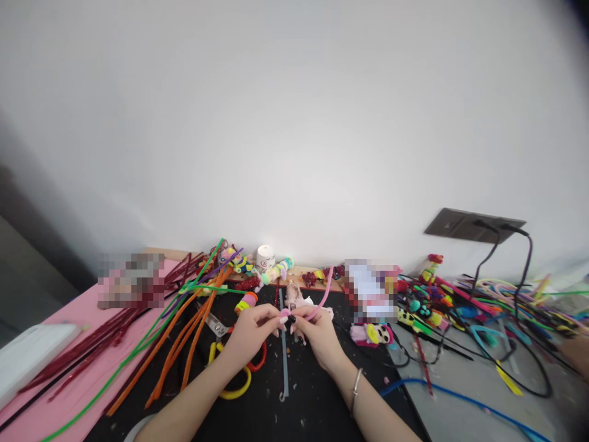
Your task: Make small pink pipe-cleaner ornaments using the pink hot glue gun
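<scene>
The left hand (pixel 251 336) and right hand (pixel 321 337) pinch a pink pipe cleaner (pixel 327 296) between their fingers (pixel 271 320), and it looks light, soft and bendable, best gripped near the pinched end.

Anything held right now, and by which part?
A pink fuzzy stem: left hand and right hand pinch its lower end; the upper end curves up free.

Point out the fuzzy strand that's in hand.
The pink strand, arcing up from the right hand; the orange strands and blue strand lie unheld.
</scene>
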The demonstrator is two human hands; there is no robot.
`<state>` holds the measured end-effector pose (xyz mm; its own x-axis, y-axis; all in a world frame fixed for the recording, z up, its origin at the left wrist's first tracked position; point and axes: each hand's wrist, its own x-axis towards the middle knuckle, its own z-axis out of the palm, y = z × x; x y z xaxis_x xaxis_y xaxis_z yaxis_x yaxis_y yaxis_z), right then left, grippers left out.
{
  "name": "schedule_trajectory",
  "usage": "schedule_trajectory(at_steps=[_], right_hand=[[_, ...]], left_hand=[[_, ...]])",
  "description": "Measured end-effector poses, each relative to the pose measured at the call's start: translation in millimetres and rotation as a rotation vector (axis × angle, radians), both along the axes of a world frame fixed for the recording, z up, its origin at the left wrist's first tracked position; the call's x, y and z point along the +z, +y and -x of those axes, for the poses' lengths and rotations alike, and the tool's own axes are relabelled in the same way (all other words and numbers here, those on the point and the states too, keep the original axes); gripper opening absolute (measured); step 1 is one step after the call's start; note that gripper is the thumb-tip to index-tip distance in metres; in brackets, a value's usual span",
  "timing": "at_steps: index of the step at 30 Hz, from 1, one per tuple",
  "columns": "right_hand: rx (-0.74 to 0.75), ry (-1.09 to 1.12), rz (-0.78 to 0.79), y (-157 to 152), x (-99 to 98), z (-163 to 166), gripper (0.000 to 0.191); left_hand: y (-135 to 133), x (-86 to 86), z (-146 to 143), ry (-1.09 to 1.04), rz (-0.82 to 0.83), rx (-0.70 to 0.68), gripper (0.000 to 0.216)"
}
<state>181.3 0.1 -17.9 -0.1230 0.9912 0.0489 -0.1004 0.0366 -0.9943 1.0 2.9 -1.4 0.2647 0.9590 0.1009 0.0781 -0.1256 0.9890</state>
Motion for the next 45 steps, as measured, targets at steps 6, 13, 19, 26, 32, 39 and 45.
schedule_trajectory(at_steps=[6,13,19,26,32,39,45], right_hand=[[0.027,-0.001,0.024,-1,1.0,-1,0.028],[0.025,0.038,0.032,1,-0.4,-3,0.032],[0.022,0.08,0.044,1,-2.4,-4,0.036],[-0.003,0.116,0.041,4,-6.1,-7,0.04],[-0.042,0.202,0.051,9,-11.1,-10,0.039],[-0.028,0.218,0.063,8,-11.4,-9,0.036],[-0.037,0.203,0.083,10,-14.0,-10,0.036]], left_hand=[[1,-3.9,0,-0.006,-0.015,-0.007,0.029],[4,-12.1,-2,-0.046,0.004,-0.028,0.026],[3,-9.3,-4,-0.109,0.054,-0.032,0.027],[4,-8.6,-4,-0.109,0.084,-0.022,0.03],[6,-11.8,-1,-0.073,0.013,0.043,0.033],[7,-6.6,1,-0.085,-0.013,0.073,0.04],[9,-4.4,3,-0.052,0.075,0.131,0.03]])
